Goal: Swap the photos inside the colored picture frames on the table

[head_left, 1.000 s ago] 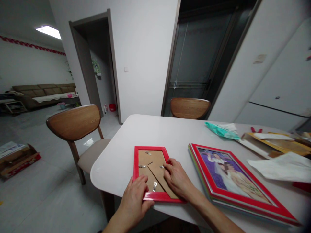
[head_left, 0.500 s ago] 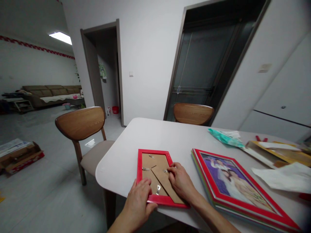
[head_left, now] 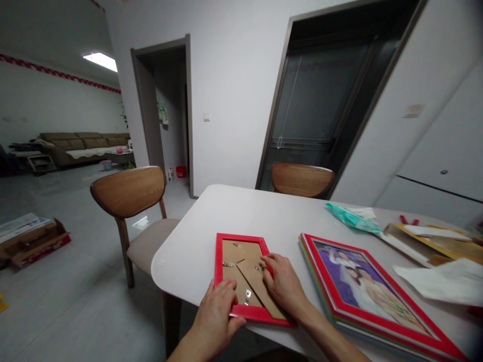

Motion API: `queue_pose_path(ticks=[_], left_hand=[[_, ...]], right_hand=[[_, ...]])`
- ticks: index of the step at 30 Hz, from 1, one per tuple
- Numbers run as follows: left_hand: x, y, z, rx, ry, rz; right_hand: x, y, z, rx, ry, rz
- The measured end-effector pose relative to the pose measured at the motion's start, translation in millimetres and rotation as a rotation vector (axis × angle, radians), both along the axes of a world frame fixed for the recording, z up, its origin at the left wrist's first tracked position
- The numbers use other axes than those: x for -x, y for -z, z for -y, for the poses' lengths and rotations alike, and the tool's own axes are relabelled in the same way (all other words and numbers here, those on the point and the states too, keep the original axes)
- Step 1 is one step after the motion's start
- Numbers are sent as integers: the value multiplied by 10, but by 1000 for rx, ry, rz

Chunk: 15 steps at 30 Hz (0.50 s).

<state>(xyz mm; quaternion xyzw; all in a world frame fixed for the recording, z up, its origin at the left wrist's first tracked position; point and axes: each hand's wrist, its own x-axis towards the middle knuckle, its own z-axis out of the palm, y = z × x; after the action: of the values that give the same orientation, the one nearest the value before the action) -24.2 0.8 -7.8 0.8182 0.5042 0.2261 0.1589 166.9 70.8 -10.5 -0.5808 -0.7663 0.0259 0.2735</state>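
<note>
A small red picture frame (head_left: 220, 259) lies face down at the table's near edge, showing its brown backing board (head_left: 236, 279) and slanted stand flap (head_left: 260, 286). Several metal clips (head_left: 247, 296) sit around the board. My left hand (head_left: 218, 310) grips the frame's lower left corner, thumb on the near edge and fingers over the left side. On the right side, my right hand (head_left: 286, 284) has its fingers curled over the border, by a right-hand clip (head_left: 259, 267). Its fingertips partly hide that side. To the right lies a larger red picture frame (head_left: 320, 271) with a photo, stacked on other frames.
The white table (head_left: 234, 208) has a rounded left corner. At its right are a teal plastic packet (head_left: 350, 217), white paper (head_left: 445, 281) and a yellow-edged open package (head_left: 433, 241). Wooden chairs (head_left: 130, 191) stand left and behind. A cardboard box (head_left: 41, 246) is on the floor.
The view has shifted slightly. Both hands stay on the small frame, and the right fingers have moved a little around the right-hand clip and border.
</note>
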Motion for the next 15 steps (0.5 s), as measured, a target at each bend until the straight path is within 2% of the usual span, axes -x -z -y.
queue_pose_path(ticks=[6, 10, 15], left_hand=[[-3, 17, -21, 14, 7, -33], [-5, -10, -32, 28, 17, -35], [-12, -32, -26, 28, 19, -29]], right_hand=[[484, -111, -83, 78, -278, 50], [669, -114, -155, 84, -313, 123], [681, -105, -205, 105, -291, 94]])
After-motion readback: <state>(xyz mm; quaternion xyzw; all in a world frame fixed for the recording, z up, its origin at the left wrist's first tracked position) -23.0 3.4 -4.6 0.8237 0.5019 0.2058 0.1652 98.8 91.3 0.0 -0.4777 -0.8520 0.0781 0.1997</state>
